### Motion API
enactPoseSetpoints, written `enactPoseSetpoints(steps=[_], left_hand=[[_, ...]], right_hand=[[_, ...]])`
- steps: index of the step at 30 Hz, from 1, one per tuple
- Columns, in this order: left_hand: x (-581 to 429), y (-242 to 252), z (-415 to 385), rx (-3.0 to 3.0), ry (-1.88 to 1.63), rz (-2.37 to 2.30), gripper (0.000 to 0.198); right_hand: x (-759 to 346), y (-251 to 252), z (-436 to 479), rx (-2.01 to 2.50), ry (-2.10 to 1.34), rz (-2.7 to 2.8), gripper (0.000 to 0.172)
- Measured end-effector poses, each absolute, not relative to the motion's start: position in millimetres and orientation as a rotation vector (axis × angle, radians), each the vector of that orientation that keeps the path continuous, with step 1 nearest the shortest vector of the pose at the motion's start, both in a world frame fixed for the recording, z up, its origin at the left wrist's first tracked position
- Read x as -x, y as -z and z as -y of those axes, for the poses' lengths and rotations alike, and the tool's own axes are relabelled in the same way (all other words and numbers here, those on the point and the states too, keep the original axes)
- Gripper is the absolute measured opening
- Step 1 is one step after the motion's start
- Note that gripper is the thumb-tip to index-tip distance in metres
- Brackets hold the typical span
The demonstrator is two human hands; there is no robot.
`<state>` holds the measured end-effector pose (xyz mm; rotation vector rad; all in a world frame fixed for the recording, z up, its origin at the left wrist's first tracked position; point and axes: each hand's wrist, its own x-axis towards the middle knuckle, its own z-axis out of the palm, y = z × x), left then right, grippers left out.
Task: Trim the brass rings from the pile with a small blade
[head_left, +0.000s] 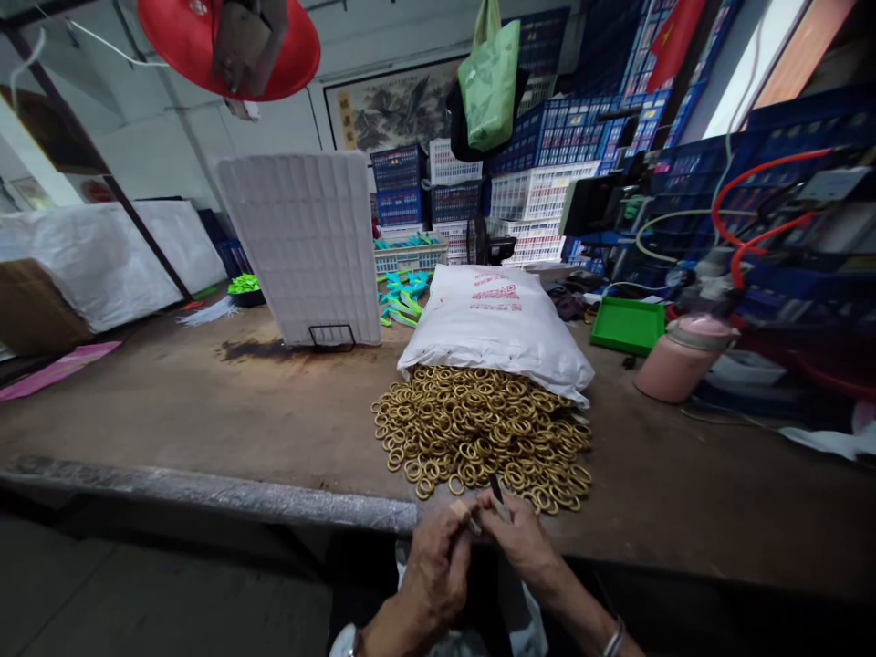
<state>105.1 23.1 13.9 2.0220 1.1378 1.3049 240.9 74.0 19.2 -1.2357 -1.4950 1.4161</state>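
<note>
My left hand and my right hand meet at the table's front edge, just before a pile of brass-coloured rings. In my right hand is a slim tool with a dark end pointing up and a paler flat part; its kind is not clear. The fingers of my left hand are pinched together close to the right fingertips, and whatever lies between them is too small to make out. Rings spill from the mouth of a white woven sack printed in red, lying behind them.
Left of the sack stands an upright white padded panel on a wire stand. A green tray and a pink jug are at the right. A red lamp shade hangs overhead. Stacked crates rise behind.
</note>
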Motion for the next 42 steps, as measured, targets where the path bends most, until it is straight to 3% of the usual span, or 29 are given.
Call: enactPoseSetpoints(steps=[4, 9, 17, 24, 35, 42], left_hand=[[-106.0, -10.2, -21.2, -2.144, -1.346, -1.067, 0.047], [-107.5, 0.5, -23.2, -2.255, -1.367, -1.123, 0.044], [-115.2, 2.1, -38.9, -2.262, -1.298, -1.069, 0.035], [-119.2, -12.7, -41.1, -2.279, -1.33, -1.14, 0.027], [-111.9, -17.3, -27.5, -2.173, -1.186, -1.501, 0.013], [-116.7, -11.9, -25.5, -1.933, -1.024, -1.574, 0.013]], right_hand=[[-240.1, -10.4, -69.2, 1.21, -1.661, 1.345, 0.018], [-246.3, -20.3, -63.6, 1.145, -2.054, 1.06, 0.026], [-258.6, -21.3, -64.4, 1.057, -2.273, 0.863, 0.036], [-257.4, -15.0, -57.7, 1.048, -2.218, 0.879, 0.026], [-253.6, -6.3, -51.1, 1.249, -1.359, 1.538, 0.031], [-253.8, -1.6, -50.2, 1.264, -1.392, 1.548, 0.031]])
